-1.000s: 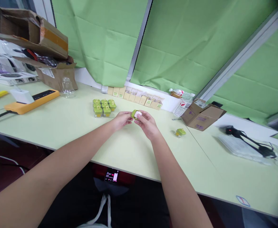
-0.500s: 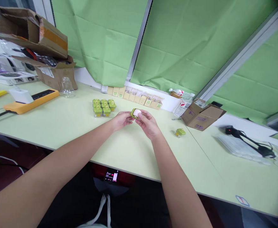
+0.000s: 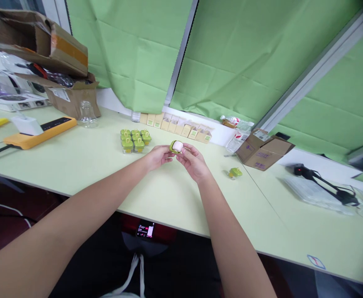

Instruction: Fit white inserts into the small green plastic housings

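Note:
In front of me, above the table, my left hand [image 3: 159,157] pinches a small green case [image 3: 172,150] with a rounded opening. A smooth white rounded block [image 3: 178,146] sits in or against that opening; how deep it goes I cannot tell. My right hand [image 3: 194,161] grips the white block from the right, its thumb at the edge and other fingers beneath. Nearest on the left are several small clear boxes with green lids [image 3: 138,142], grouped together. One more green-lidded box [image 3: 234,172] stands apart on the right.
A row of small cardboard boxes [image 3: 175,125] lines the wall. At the left are an orange power strip [image 3: 58,127], a clear bottle [image 3: 87,114] and cartons [image 3: 72,97]. Rightward lie plastic bottles [image 3: 235,140], a carton [image 3: 258,153] and a black stand [image 3: 324,184].
The green case and white block have tilted slightly in my hands. My right thumb has slid from the white block's face to its right edge. The other things stay put.

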Demonstrator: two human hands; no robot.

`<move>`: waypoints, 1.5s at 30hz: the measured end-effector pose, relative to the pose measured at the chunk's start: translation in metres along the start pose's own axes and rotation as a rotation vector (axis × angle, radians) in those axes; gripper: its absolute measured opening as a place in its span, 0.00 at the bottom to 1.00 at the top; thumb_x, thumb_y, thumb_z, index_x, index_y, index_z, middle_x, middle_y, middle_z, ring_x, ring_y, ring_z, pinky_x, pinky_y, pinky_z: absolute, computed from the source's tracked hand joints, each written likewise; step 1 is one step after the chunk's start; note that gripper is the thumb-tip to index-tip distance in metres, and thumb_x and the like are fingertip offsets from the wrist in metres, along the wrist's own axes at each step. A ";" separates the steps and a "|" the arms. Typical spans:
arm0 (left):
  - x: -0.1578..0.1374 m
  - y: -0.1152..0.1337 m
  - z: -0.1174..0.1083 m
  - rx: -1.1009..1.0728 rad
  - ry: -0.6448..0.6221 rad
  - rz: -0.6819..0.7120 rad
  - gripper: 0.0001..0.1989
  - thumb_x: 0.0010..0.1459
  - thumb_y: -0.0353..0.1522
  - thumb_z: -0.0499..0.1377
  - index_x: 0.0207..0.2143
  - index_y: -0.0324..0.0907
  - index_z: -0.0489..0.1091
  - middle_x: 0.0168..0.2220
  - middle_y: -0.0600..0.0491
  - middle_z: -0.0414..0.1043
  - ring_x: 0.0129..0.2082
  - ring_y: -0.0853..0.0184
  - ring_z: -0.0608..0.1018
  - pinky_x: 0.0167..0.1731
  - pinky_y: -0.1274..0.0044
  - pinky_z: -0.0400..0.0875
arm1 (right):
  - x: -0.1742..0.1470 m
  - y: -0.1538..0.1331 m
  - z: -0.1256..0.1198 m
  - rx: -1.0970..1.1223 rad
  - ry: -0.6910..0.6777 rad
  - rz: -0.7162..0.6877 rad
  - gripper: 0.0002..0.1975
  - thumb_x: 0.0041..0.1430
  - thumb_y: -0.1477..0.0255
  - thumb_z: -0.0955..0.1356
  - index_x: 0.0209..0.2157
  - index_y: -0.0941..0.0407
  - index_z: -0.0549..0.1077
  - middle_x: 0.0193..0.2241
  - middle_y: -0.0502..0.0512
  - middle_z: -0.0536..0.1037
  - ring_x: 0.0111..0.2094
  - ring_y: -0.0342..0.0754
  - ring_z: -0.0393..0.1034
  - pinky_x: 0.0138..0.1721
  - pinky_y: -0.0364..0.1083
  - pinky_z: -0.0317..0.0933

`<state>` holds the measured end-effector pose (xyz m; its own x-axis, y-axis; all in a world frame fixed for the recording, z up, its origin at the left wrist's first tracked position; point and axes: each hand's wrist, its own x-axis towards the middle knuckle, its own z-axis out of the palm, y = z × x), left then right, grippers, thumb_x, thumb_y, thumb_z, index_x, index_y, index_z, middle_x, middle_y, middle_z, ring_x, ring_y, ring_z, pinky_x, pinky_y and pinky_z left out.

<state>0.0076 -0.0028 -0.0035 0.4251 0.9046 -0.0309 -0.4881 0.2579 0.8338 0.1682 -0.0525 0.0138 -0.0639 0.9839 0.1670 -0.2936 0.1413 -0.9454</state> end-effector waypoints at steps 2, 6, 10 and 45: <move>0.000 0.000 0.000 0.000 0.007 -0.001 0.07 0.50 0.25 0.65 0.34 0.35 0.74 0.31 0.49 0.75 0.28 0.72 0.76 0.29 0.78 0.70 | 0.001 0.001 -0.001 0.002 0.000 -0.002 0.21 0.45 0.64 0.78 0.41 0.50 0.75 0.40 0.50 0.80 0.41 0.47 0.76 0.51 0.51 0.69; -0.001 0.001 0.001 0.005 0.014 0.000 0.07 0.50 0.25 0.65 0.34 0.36 0.75 0.31 0.49 0.76 0.29 0.71 0.76 0.30 0.78 0.70 | 0.001 0.002 -0.002 0.004 0.009 0.001 0.20 0.44 0.65 0.79 0.40 0.50 0.76 0.39 0.50 0.80 0.40 0.47 0.76 0.51 0.51 0.69; -0.002 0.001 0.001 0.010 0.019 -0.001 0.07 0.49 0.26 0.65 0.34 0.35 0.75 0.31 0.48 0.76 0.29 0.71 0.76 0.29 0.78 0.70 | 0.001 0.002 -0.001 0.010 0.031 0.008 0.20 0.42 0.66 0.79 0.39 0.51 0.76 0.38 0.50 0.80 0.38 0.46 0.76 0.50 0.51 0.69; 0.004 -0.005 -0.002 0.093 -0.002 0.022 0.11 0.48 0.30 0.67 0.36 0.36 0.75 0.33 0.49 0.76 0.28 0.73 0.75 0.28 0.79 0.68 | 0.000 0.000 0.009 -0.002 0.115 0.013 0.18 0.44 0.65 0.78 0.36 0.55 0.74 0.34 0.52 0.80 0.32 0.44 0.75 0.39 0.45 0.73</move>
<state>0.0098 -0.0001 -0.0093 0.4167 0.9090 -0.0104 -0.4245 0.2047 0.8820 0.1594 -0.0538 0.0162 0.0420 0.9917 0.1213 -0.2920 0.1283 -0.9478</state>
